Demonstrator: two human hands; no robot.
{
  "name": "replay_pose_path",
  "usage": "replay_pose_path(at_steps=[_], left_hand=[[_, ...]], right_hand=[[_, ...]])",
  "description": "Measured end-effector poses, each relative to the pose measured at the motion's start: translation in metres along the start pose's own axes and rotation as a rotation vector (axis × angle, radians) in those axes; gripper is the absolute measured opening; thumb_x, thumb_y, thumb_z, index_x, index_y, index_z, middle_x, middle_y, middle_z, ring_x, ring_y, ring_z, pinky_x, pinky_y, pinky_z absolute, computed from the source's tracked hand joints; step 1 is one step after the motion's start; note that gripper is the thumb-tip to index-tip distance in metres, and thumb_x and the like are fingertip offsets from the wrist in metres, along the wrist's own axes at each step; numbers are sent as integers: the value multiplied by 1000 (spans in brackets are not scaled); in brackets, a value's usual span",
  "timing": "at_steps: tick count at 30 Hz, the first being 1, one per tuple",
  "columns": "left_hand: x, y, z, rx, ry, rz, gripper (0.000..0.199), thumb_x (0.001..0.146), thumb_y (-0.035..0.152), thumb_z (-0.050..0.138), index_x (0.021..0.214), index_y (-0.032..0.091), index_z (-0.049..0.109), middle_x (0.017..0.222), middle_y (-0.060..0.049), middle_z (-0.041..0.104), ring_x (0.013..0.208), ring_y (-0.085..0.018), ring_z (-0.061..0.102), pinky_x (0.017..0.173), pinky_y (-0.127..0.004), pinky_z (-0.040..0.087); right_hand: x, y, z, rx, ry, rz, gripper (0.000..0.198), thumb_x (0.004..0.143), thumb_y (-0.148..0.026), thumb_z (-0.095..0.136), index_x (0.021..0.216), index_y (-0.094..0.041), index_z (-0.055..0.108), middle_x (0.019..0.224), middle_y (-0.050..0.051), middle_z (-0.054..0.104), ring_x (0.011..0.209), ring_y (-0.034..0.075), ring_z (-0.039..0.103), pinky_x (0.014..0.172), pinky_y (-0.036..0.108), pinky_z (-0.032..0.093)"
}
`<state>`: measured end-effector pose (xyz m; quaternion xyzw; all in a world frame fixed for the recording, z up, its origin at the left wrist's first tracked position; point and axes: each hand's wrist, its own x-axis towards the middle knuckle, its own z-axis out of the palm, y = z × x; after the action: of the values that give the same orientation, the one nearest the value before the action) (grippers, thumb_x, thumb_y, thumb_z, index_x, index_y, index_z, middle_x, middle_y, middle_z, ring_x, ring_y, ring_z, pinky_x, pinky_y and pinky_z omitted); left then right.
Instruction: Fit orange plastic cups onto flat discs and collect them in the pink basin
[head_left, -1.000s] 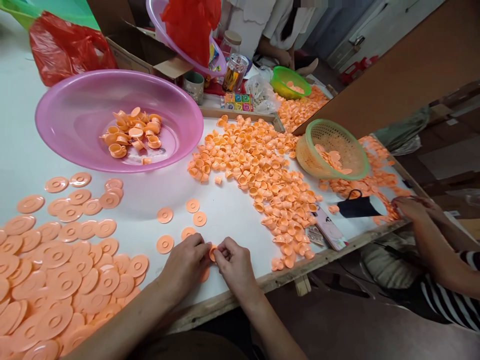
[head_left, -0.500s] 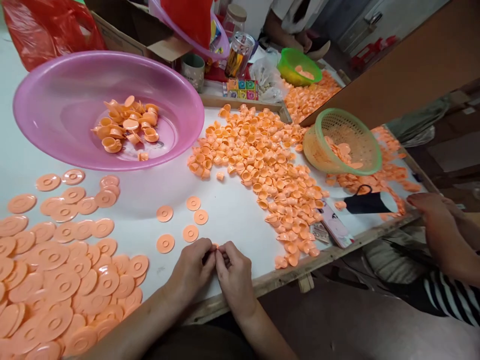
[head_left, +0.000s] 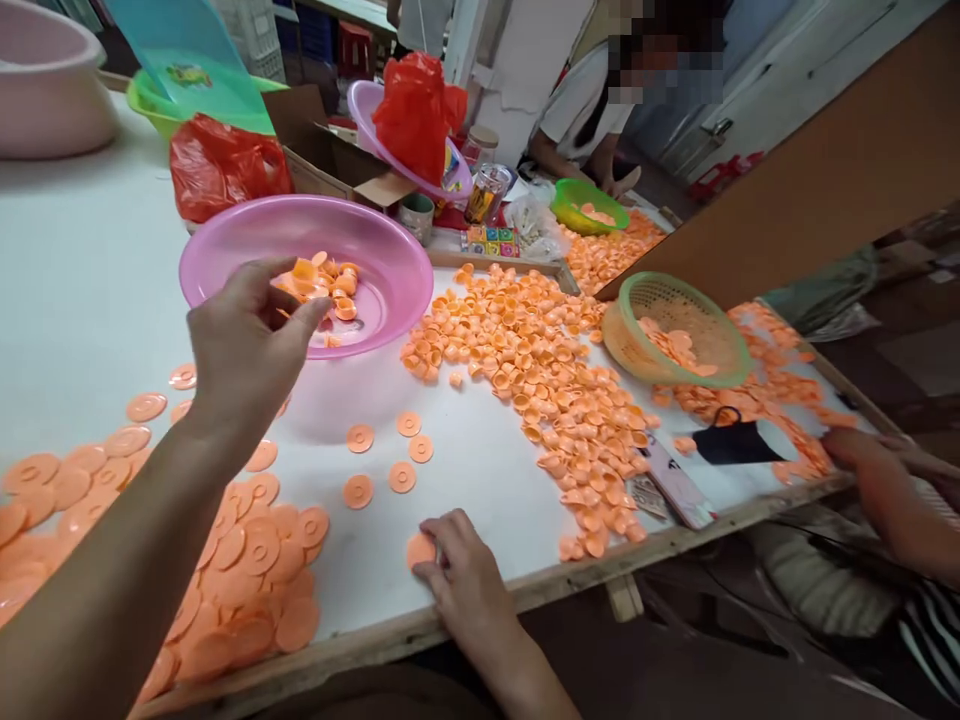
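My left hand (head_left: 251,325) is raised over the near side of the pink basin (head_left: 202,240), thumb and fingers apart. Beyond its fingertips lie small orange plastic cups (head_left: 345,283) in the basin; I see nothing clearly gripped. Near the table's front edge, my right hand (head_left: 465,575) pinches a small orange plastic disc (head_left: 421,550) between thumb and fingers. Several similar small ringed discs (head_left: 402,476) lie singly just beyond it. Left of them spreads a heap of larger orange discs (head_left: 259,545), partly hidden by my left forearm.
Loose orange cups (head_left: 555,370) form a wide pile across the middle. To the right are a green-rimmed colander (head_left: 679,325) with orange pieces, a phone (head_left: 679,480) and a dark mug (head_left: 731,443). A cardboard box (head_left: 322,150) stands behind the basin. Co-workers sit at the right and back.
My left hand has left my right hand and moved up and left to over the basin, its fingers spreading. My right hand stays near the edge, now with a disc showing. The view has shifted left.
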<state>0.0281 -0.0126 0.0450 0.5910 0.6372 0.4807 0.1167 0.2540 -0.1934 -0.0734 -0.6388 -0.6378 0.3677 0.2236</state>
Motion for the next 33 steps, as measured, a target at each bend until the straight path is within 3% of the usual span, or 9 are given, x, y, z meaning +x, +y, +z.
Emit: replay_pose_path(at_steps=[4, 6, 8, 13, 19, 23, 26, 30, 33], left_hand=[[-56, -18, 4, -13, -397, 140, 12, 86, 31, 64, 85, 22, 72, 68, 5, 65, 58, -8, 54, 58, -22, 42], [-102, -32, 13, -66, -635, 136, 14, 89, 28, 60, 82, 22, 70, 69, 5, 67, 59, -9, 56, 57, -21, 42], [-142, -45, 22, -75, -742, 98, 17, 91, 24, 54, 85, 22, 70, 73, 3, 67, 64, -10, 59, 60, -22, 44], [-187, -58, 34, -35, -873, 96, 26, 93, 18, 43, 89, 22, 69, 79, -2, 64, 69, -14, 62, 61, -24, 44], [-189, -55, 40, -40, -898, 74, 27, 96, 21, 40, 100, 23, 66, 86, -3, 64, 76, -16, 62, 66, -27, 44], [-187, -45, 49, -6, -928, -1, 24, 94, 20, 41, 104, 23, 62, 91, -3, 61, 76, -16, 59, 66, -28, 43], [-184, -37, 55, 17, -969, -46, 20, 91, 19, 44, 100, 22, 62, 91, -3, 59, 75, -16, 57, 66, -28, 42], [-184, -33, 60, 37, -989, -76, 19, 90, 19, 44, 95, 22, 62, 87, -3, 58, 73, -16, 57, 66, -29, 41], [-187, -36, 63, 18, -969, -97, 17, 91, 23, 44, 90, 22, 62, 83, -2, 57, 70, -16, 55, 63, -28, 40]], right_hand=[[6, 2, 7, 9, 40, 48, 20, 74, -1, 63, 80, -21, 59, 79, -1, 58, 67, 14, 54, 62, 25, 44], [9, 3, 5, 26, 94, -20, 17, 80, -7, 64, 74, -21, 57, 74, -1, 57, 67, 15, 54, 61, 26, 43], [11, 5, 1, -36, 158, -170, 16, 88, -8, 56, 78, -20, 60, 77, 2, 61, 75, 17, 57, 68, 28, 45], [28, 10, -16, -216, 63, -440, 22, 93, -10, 49, 93, -22, 67, 87, 6, 68, 83, 20, 60, 74, 31, 49], [142, 20, -56, -348, 377, -286, 42, 90, -4, 40, 116, -21, 68, 107, 11, 64, 94, 21, 63, 79, 31, 50], [197, 25, -66, -415, 341, -206, 31, 86, -8, 50, 99, -21, 75, 102, 9, 67, 87, 21, 64, 75, 30, 49], [175, 24, -64, -210, 304, -135, 20, 79, -9, 56, 80, -19, 73, 82, 5, 70, 81, 19, 65, 75, 29, 49], [95, 19, -46, 210, 46, 107, 8, 75, -14, 59, 73, -20, 64, 59, -3, 64, 52, 13, 58, 53, 22, 45], [55, 13, -24, 327, -28, 264, 7, 74, -16, 57, 68, -20, 58, 53, -5, 59, 42, 10, 51, 44, 20, 39]])
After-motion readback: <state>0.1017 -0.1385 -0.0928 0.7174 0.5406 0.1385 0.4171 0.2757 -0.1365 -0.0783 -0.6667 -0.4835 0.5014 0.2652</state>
